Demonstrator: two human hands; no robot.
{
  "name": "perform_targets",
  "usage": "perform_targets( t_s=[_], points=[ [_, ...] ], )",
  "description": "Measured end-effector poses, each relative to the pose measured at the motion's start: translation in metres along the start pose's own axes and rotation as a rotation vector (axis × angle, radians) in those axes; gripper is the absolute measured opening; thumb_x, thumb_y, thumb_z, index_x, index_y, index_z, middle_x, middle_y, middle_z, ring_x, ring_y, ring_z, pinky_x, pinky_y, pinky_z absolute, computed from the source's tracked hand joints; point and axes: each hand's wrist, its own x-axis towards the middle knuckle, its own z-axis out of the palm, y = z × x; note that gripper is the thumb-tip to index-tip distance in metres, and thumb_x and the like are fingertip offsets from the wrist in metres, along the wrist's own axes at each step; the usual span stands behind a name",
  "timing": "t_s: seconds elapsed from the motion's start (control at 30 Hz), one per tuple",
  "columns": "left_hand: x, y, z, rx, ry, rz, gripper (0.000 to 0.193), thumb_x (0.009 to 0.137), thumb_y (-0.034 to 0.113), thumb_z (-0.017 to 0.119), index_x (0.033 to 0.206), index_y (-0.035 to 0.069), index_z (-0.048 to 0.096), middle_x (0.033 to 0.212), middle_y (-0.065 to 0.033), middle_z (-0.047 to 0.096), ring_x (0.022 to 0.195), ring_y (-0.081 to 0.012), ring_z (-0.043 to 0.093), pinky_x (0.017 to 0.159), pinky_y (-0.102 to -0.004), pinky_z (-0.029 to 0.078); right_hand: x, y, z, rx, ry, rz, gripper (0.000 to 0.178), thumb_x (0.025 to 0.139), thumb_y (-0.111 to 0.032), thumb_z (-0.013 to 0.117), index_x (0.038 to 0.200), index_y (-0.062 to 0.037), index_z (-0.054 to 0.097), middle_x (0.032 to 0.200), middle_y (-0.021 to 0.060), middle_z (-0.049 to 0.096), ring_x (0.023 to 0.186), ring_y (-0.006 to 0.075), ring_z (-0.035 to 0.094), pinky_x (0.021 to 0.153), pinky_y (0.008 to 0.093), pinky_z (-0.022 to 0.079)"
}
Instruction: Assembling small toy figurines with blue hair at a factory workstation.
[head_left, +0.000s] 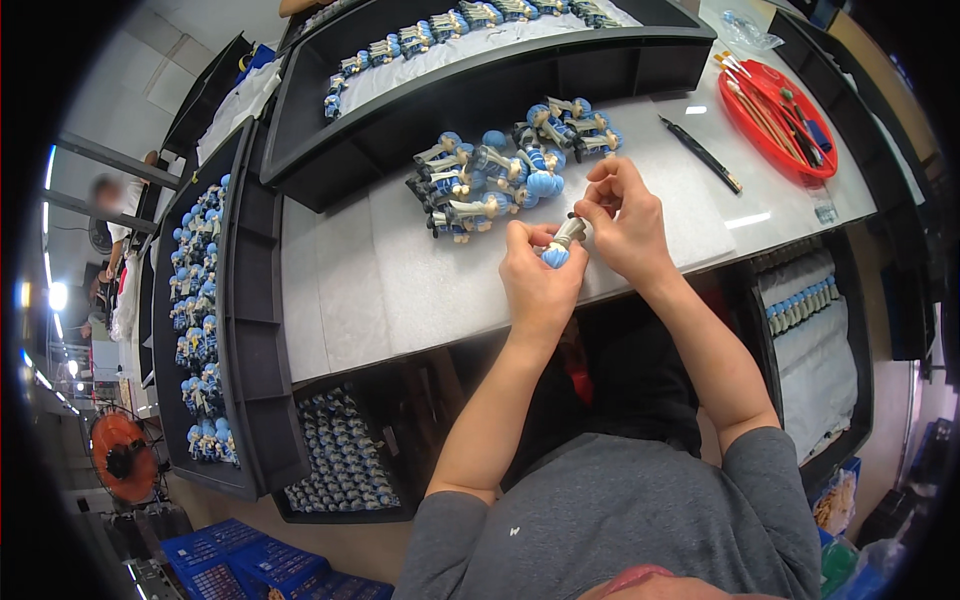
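Low over the front of the table, my left hand (540, 288) is closed around a small figurine (557, 256) with pale blue hair and a light grey-white body. The figurine tilts, its head toward me and its other end toward my right hand (632, 225). My right thumb and fingers are pinched together at that end, where a small dark bit shows; the fingers partly hide what they grip. Just beyond my hands, a heap of similar blue-haired figurines (470, 208) lies on white padding (400, 290).
A black tray (480, 95) at the back holds a row of figurines. Another black tray (255, 290) with figurines stands left. Right lie a black pen (700, 153) and a red dish (745, 115) of brushes. Trays sit below the table; a person (115, 215) is far left.
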Motion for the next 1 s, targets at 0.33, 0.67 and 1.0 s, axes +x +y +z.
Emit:
perform_targets(
  t_s=[0.33, 0.67, 1.0],
  points=[
    [0.002, -0.004, -0.001, -0.028, 0.011, -0.019, 0.029, 0.069, 0.006, 0.068, 0.078, 0.001, 0.040, 0.072, -0.0145, 0.059, 0.060, -0.0197, 0.059, 0.052, -0.0319, 0.046, -0.010, -0.003, 0.005, 0.100, -0.016, -0.024, 0.025, 0.073, 0.008, 0.060, 0.091, -0.0009, 0.046, 0.066, 0.0058, 0.056, 0.061, 0.0107, 0.057, 0.058, 0.0235, 0.047],
    [0.005, 0.002, -0.003, -0.160, -0.042, -0.219, 0.029, 0.071, 0.004, 0.067, 0.079, 0.002, 0.039, 0.061, -0.0102, 0.055, 0.048, -0.0138, 0.056, 0.043, -0.0273, 0.045, -0.003, 0.003, 0.003, 0.034, -0.007, 0.016, 0.024, 0.073, 0.007, 0.061, 0.090, -0.0014, 0.047, 0.068, 0.0058, 0.057, 0.063, 0.0106, 0.058, 0.059, 0.0241, 0.048],
    [0.002, 0.004, -0.002, -0.101, -0.023, -0.151, 0.030, 0.069, 0.006, 0.068, 0.078, 0.002, 0.040, 0.068, -0.0121, 0.058, 0.057, -0.0174, 0.059, 0.049, -0.0304, 0.046, -0.003, -0.006, 0.002, -0.003, 0.022, -0.016, 0.023, 0.073, 0.008, 0.060, 0.088, -0.0010, 0.045, 0.066, 0.0074, 0.056, 0.063, 0.0130, 0.058, 0.059, 0.0259, 0.049]
  ],
)
